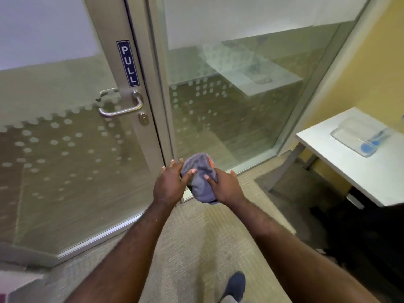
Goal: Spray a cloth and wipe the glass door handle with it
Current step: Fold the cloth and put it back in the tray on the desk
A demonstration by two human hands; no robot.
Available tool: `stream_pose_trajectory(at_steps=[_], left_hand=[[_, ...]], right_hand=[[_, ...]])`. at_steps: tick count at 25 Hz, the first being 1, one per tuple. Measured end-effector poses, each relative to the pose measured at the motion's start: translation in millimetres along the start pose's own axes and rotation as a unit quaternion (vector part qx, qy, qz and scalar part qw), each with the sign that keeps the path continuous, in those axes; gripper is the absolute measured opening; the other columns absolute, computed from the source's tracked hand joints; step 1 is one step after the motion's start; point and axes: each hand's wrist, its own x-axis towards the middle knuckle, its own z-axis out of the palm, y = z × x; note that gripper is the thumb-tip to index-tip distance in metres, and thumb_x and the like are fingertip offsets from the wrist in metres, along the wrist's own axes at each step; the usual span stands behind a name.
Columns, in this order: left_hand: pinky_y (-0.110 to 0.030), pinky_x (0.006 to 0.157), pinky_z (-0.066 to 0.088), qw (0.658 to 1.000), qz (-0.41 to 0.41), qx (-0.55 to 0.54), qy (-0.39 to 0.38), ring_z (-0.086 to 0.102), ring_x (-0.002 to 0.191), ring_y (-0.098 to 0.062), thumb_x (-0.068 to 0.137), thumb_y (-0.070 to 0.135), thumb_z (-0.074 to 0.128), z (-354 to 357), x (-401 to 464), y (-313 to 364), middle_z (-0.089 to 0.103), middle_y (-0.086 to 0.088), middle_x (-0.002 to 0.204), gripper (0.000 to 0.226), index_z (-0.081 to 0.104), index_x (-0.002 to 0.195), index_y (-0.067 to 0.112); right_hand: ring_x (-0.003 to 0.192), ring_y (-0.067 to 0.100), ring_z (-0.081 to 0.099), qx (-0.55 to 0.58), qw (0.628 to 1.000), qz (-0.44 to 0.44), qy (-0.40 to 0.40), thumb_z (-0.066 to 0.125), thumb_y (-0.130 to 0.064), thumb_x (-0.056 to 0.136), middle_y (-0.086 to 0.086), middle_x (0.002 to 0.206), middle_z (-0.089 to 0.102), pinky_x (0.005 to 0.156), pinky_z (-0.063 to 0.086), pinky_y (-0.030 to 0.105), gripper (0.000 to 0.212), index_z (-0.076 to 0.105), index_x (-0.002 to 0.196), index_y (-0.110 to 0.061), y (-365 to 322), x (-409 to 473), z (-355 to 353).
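Now grey cloth (200, 178), orange edge, bunched, gripped between left hand (169, 182) and right hand (226, 186).

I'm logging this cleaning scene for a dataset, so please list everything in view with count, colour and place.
Cloth: one, grey with an orange edge, bunched between both hands.
Door handle: one, silver lever, on the door frame at left.
Keyhole: one, brass, just below the handle.
PULL sign: one, blue with white letters, above the handle.
Glass door: one, frosted with dots, left.
Table: one, white, right.
Container: one, clear with something blue inside, on the table.
Shoe: one, dark blue, bottom.
Left hand: holding the cloth.
Right hand: holding the cloth.
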Motion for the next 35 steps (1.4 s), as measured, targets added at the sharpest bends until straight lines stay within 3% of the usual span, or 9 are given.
stream_pose_trajectory(at_steps=[4,13,17,22,30,35], left_hand=[[-0.041,0.117,0.026,0.998,0.046,0.029,-0.023,0.032,0.145,-0.024,0.096,0.049,0.048,41.7,45.6,52.4,0.045,-0.005,0.151,0.059,0.048,0.142,0.013],[-0.039,0.119,0.022,0.991,0.119,0.003,-0.058,0.031,0.145,-0.021,0.095,0.048,0.050,137.8,138.2,195.0,0.048,-0.004,0.149,0.058,0.049,0.142,0.013],[-0.039,0.118,0.022,0.985,0.156,-0.010,-0.072,0.033,0.145,-0.021,0.095,0.048,0.051,168.8,171.2,250.8,0.049,-0.004,0.148,0.058,0.050,0.141,0.014],[-0.038,0.119,0.023,0.974,0.210,-0.024,-0.086,0.033,0.144,-0.019,0.094,0.050,0.050,210.2,221.9,312.9,0.049,-0.004,0.148,0.058,0.048,0.143,0.018],[-0.041,0.119,0.024,0.934,0.324,-0.047,-0.141,0.033,0.144,-0.020,0.095,0.050,0.050,291.1,320.4,417.5,0.050,-0.005,0.148,0.057,0.048,0.143,0.020],[-0.044,0.117,0.025,0.901,0.395,-0.066,-0.168,0.037,0.142,-0.024,0.093,0.051,0.051,330.7,366.3,480.5,0.052,-0.006,0.145,0.057,0.051,0.141,0.019]], right_hand=[[0.137,0.030,0.037,-0.089,0.993,-0.009,0.082,0.044,-0.040,0.099,0.012,0.128,0.061,0.113,0.014,0.054,0.041,0.055,0.127,-0.012,52.8,21.4,-33.9],[0.139,0.029,0.034,-0.024,0.985,0.036,0.164,0.049,-0.023,0.095,0.011,0.134,0.057,0.117,0.012,0.051,0.039,0.050,0.133,-0.014,185.7,78.1,-128.9],[0.137,0.033,0.037,-0.011,0.977,0.065,0.201,0.046,-0.029,0.097,0.012,0.133,0.058,0.115,0.013,0.054,0.038,0.052,0.131,-0.015,226.9,95.4,-171.6],[0.140,0.028,0.031,-0.001,0.962,0.123,0.245,0.045,-0.028,0.096,0.010,0.139,0.054,0.118,0.004,0.049,0.040,0.049,0.134,-0.017,274.4,123.6,-216.0],[0.141,0.027,0.032,0.010,0.915,0.217,0.339,0.043,-0.036,0.098,0.007,0.143,0.051,0.116,0.002,0.042,0.046,0.044,0.140,-0.019,350.9,181.2,-277.2],[0.142,0.025,0.029,-0.004,0.881,0.284,0.378,0.040,-0.040,0.099,0.003,0.144,0.050,0.120,0.007,0.045,0.045,0.043,0.140,-0.023,395.2,210.7,-314.9]])
